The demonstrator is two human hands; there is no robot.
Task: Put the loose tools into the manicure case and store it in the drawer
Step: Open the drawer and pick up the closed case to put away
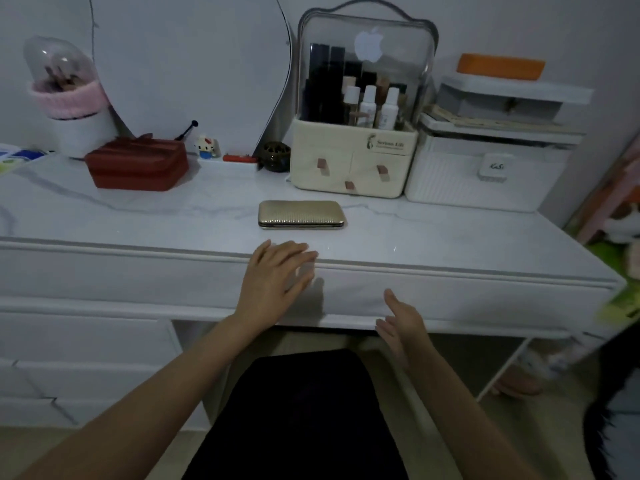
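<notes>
A gold textured manicure case point(300, 215) lies closed and flat on the white marble-look dresser top point(138, 216), near the middle. No loose tools show on the top. My left hand point(277, 275) hovers with straight fingers over the front edge of the top, just below the case and apart from it. My right hand point(401, 323) is lower, fingers relaxed, at the bottom lip of the wide drawer front point(467, 299). The drawer is closed. Both hands hold nothing.
A red box point(136, 164) sits at the back left. A cream cosmetics organiser point(353, 168) and a white storage box point(485, 174) stand behind the case at the right. A mirror and a brush holder stand at the back left. More drawers lie at the lower left.
</notes>
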